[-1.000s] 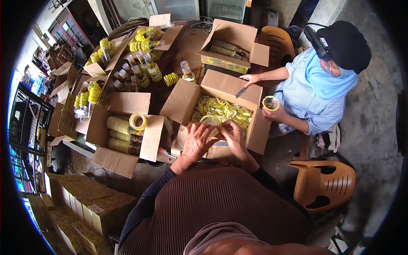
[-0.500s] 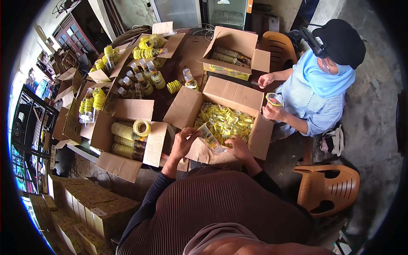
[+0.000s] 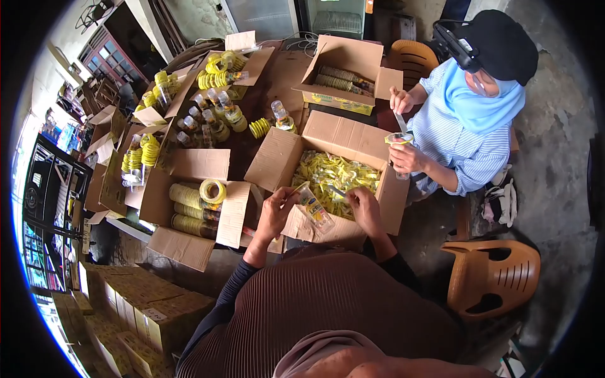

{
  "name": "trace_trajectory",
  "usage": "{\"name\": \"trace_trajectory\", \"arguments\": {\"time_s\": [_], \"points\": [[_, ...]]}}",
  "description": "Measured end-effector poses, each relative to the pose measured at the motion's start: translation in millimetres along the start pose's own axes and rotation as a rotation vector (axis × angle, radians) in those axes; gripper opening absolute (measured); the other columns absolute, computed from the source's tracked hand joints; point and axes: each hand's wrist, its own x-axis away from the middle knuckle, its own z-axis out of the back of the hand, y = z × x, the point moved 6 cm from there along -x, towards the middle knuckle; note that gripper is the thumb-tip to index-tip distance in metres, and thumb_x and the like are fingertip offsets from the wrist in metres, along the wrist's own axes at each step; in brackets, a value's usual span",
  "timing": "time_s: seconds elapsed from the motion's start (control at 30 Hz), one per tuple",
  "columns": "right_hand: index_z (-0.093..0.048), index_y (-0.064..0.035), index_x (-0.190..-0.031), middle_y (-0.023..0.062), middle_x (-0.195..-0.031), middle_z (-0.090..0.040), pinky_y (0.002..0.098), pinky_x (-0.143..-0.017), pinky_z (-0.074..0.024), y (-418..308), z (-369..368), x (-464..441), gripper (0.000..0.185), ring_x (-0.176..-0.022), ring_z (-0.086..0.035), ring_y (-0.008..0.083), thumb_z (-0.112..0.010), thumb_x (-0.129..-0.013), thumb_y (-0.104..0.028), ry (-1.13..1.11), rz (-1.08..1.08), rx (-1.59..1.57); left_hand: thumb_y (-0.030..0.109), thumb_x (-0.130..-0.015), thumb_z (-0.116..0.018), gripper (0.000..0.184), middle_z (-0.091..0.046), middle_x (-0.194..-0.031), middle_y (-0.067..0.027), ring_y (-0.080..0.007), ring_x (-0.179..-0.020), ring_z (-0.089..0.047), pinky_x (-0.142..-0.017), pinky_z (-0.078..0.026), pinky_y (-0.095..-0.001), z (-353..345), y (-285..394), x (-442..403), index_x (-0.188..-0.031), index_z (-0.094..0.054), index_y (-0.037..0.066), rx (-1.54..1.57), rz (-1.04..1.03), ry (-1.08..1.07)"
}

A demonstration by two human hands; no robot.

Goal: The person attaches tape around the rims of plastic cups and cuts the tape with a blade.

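Observation:
My left hand [image 3: 273, 213] is closed on the rim end of a clear plastic cup [image 3: 319, 215] with a yellow rim and a printed lemon label. The cup lies tilted over the near flap of an open carton [image 3: 343, 132]. My right hand [image 3: 365, 211] is pinched round a thin grey blade [image 3: 338, 191], which points left above the carton, apart from the cup. Inside the carton is a heap of yellow and clear plastic scraps [image 3: 334, 169].
At right, a co-worker's hands hold a knife [image 3: 401, 121] and a cup [image 3: 401, 148]. Left stands a carton of stacked cups [image 3: 189, 217], with a yellow ring roll [image 3: 213, 191] on top. More cups [image 3: 217, 120] stand behind. An orange chair [image 3: 495, 277] is at right.
My right hand has moved up from the cup's bottom end, and the blade now shows over the scraps. The co-worker's knife has come down to the cup's rim.

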Motion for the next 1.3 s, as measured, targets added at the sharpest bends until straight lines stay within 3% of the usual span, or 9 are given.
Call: {"name": "trace_trajectory", "arguments": {"time_s": [0.07, 0.2, 0.3, 0.43, 0.47, 0.7, 1.1, 1.2, 1.3], "points": [[-0.061, -0.0023, -0.092, 0.0137, -0.083, -0.059, 0.0397, -0.066, -0.0461, -22, 10, -6, 0.010, -0.075, -0.058, 0.0313, -0.065, -0.084, -0.004, 0.053, 0.009, -0.041, 0.008, -0.086, -0.066, 0.014, -0.066, -0.087, -0.0157, -0.0290, -0.079, -0.065, -0.071, -0.051, -0.0369, -2, 26, 4, -0.093, -0.060, -0.003, -0.198, -0.219, 0.085], [-0.065, -0.0051, -0.101, 0.0108, -0.084, -0.059, 0.0361, -0.065, -0.0474, -59, 22, -6, 0.023, -0.075, -0.059, 0.0275, -0.068, -0.080, 0.002, 0.198, 0.176, -0.082, 0.005, -0.081, -0.068, 0.016, -0.064, -0.086, -0.0140, -0.0323, -0.079, -0.062, -0.072, -0.050, -0.0378, -9, 45, 7, -0.095, -0.062, 0.000, -0.324, -0.358, 0.126], [-0.066, -0.0066, -0.097, 0.0083, -0.081, -0.057, 0.0348, -0.062, -0.0477, -76, 24, 2, 0.021, -0.073, -0.058, 0.0246, -0.070, -0.078, 0.000, 0.244, 0.299, -0.016, 0.005, -0.080, -0.069, 0.019, -0.063, -0.085, -0.0134, -0.0310, -0.079, -0.061, -0.072, -0.049, -0.0386, -14, 55, 9, -0.098, -0.064, 0.002, -0.390, -0.344, 0.128], [-0.069, -0.0107, -0.094, 0.0047, -0.076, -0.053, 0.0330, -0.057, -0.0470, -80, 21, 11, 0.021, -0.069, -0.056, 0.0210, -0.074, -0.075, -0.005, 0.254, 0.364, 0.087, 0.005, -0.079, -0.069, 0.017, -0.061, -0.083, -0.0126, -0.0321, -0.079, -0.059, -0.090, -0.048, -0.0440, -21, 63, 11, -0.096, -0.067, 0.004, -0.495, -0.461, 0.167], [-0.067, -0.0072, -0.087, 0.0059, -0.073, -0.054, 0.0340, -0.055, -0.0450, -83, 22, 13, 0.019, -0.065, -0.055, 0.0223, -0.076, -0.072, 0.000, 0.277, 0.359, 0.048, 0.005, -0.079, -0.069, 0.016, -0.061, -0.083, -0.0118, -0.0324, -0.078, -0.059, -0.098, -0.045, -0.0468, -22, 61, 11, -0.095, -0.068, 0.004, -0.495, -0.455, 0.158], [-0.064, -0.0069, -0.079, 0.0045, -0.071, -0.051, 0.0333, -0.052, -0.0439, -96, 24, 14, 0.015, -0.061, -0.054, 0.0208, -0.076, -0.071, -0.002, 0.291, 0.429, 0.071, 0.005, -0.079, -0.070, 0.015, -0.055, -0.076, -0.0095, -0.0300, -0.075, -0.057, -0.096, -0.046, -0.0476, -26, 71, 12, -0.094, -0.069, 0.005, -0.538, -0.457, 0.187], [-0.067, -0.0055, -0.090, 0.0079, -0.072, -0.051, 0.0353, -0.058, -0.0463, -80, 6, 9, 0.014, -0.065, -0.056, 0.0238, -0.070, -0.076, -0.003, 0.175, 0.311, 0.111, 0.004, -0.077, -0.070, 0.018, -0.054, -0.074, -0.0096, -0.0281, -0.074, -0.056, -0.099, -0.045, -0.0455, -40, 64, 16, -0.095, -0.072, 0.006, -0.523, -0.400, 0.146], [-0.066, -0.0039, -0.093, 0.0105, -0.071, -0.053, 0.0359, -0.057, -0.0451, -48, -4, 1, 0.017, -0.064, -0.057, 0.0263, -0.068, -0.076, -0.003, 0.165, 0.098, -0.113, 0.001, -0.077, -0.069, 0.019, -0.055, -0.076, -0.0101, -0.0292, -0.076, -0.057, -0.105, -0.040, -0.0480, -46, 62, 19, -0.095, -0.072, 0.006, -0.489, -0.425, 0.099], [-0.066, -0.0049, -0.092, 0.0094, -0.071, -0.052, 0.0360, -0.056, -0.0453, -59, 7, 4, 0.018, -0.063, -0.057, 0.0260, -0.068, -0.075, -0.001, 0.217, 0.157, -0.038, 0.001, -0.077, -0.069, 0.019, -0.055, -0.076, -0.0096, -0.0291, -0.076, -0.057, -0.105, -0.040, -0.0478, -30, 54, 11, -0.095, -0.072, 0.006, -0.501, -0.394, 0.184]]}}
